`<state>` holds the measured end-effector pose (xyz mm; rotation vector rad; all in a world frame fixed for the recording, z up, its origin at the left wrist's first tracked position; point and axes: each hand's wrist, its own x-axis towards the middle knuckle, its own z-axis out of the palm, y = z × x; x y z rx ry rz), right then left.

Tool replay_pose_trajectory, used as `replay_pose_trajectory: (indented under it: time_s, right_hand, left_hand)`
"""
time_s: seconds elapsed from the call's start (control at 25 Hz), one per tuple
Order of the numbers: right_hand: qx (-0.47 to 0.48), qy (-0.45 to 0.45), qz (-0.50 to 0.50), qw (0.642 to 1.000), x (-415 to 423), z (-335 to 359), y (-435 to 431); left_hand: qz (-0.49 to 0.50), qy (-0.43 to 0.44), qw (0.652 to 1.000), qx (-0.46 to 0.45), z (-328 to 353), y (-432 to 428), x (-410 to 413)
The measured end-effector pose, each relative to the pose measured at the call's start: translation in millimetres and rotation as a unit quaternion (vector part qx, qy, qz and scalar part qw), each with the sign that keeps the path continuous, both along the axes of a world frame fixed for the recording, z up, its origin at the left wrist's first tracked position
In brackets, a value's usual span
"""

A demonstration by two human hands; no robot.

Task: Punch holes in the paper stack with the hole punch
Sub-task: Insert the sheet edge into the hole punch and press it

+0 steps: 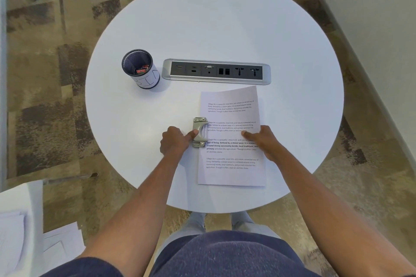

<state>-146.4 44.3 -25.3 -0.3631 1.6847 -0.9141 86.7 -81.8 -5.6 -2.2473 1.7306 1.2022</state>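
Observation:
A stack of white printed paper (231,164) lies on the round white table (157,29), near its front edge. A grey metal hole punch (200,128) sits over the middle of the paper's left edge. My left hand (174,144) is curled beside the punch on its left, with the thumb resting on its lever. My right hand (262,141) lies flat on the paper's right side, fingers pointing left and pressing the sheets down.
A black mesh pen cup (140,68) with a white label stands at the left back. A power socket strip (216,72) is set into the table's middle. Loose papers (13,243) lie on a white surface at the lower left.

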Motion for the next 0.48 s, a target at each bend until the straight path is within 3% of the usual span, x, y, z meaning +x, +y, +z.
replay_pose_trajectory:
  time_s: [0.32, 0.48]
  right_hand:
    - [-0.011, 0.007, 0.013, 1.0, 0.4, 2.6, 1.6]
    - [-0.012, -0.036, 0.012, 0.999, -1.6, 8.8, 4.0]
  left_hand:
    - [-0.002, 0.003, 1.0, -0.004, 0.5, -0.2, 1.7]
    - [-0.006, 0.021, 1.0, -0.005, 6.2, -1.3, 0.0]
